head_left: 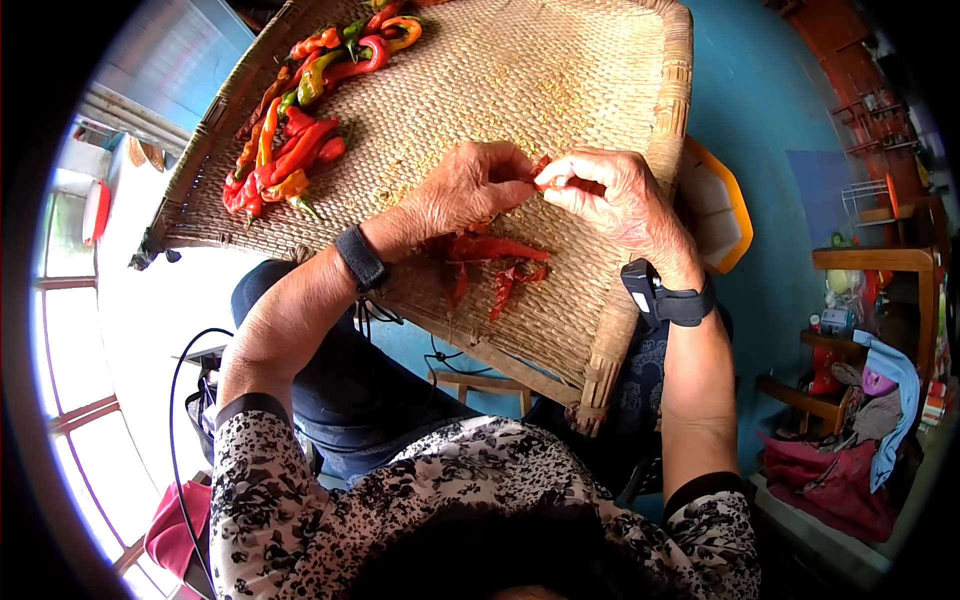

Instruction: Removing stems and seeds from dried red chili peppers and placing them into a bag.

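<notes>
Both my hands meet over a woven wicker tray (520, 75) that rests across my lap. Between their fingertips is a small piece of red chili pepper (541, 166). My left hand (470, 185) pinches it from the left with thumb and forefinger. From the right, my right hand (615, 195) pinches it too, fingers curled. Below my left hand lie split, flattened red chili pieces (490, 248), partly hidden by that hand. Whole red, orange and green chili peppers (300, 150) are heaped along the tray's left side. Pale seeds (400, 170) are scattered over the weave.
Beyond the tray's right edge sits a yellow-rimmed container (735, 205), partly covered. A wooden chair (875, 260) with clothes (830, 490) stands at the right. A black cable (175, 420) hangs at the left near bright windows. Under the tray shows a small wooden stool (485, 383).
</notes>
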{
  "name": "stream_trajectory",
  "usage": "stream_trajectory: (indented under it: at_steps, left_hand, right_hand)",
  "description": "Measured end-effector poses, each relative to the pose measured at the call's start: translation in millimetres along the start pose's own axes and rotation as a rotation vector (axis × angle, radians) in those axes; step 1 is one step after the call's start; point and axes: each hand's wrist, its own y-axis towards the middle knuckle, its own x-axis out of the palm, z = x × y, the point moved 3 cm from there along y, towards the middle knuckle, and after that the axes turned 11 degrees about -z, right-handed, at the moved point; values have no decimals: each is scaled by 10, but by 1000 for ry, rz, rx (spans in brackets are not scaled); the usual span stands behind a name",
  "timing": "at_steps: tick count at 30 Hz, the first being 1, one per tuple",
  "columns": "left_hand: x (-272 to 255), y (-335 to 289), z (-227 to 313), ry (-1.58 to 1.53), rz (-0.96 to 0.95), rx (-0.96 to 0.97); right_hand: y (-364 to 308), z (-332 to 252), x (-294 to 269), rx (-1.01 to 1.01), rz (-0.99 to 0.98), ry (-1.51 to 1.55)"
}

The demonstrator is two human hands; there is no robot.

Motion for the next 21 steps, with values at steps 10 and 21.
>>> stream_trajectory:
  at_steps: [10, 21]
  left_hand:
    - [-68, -8, -174, -133, 34, 11]
    - [-132, -102, -277, 914, 115, 148]
  right_hand:
    - [-430, 260, -461, 200, 456, 427]
    - [-878, 378, -860, 449, 853, -747]
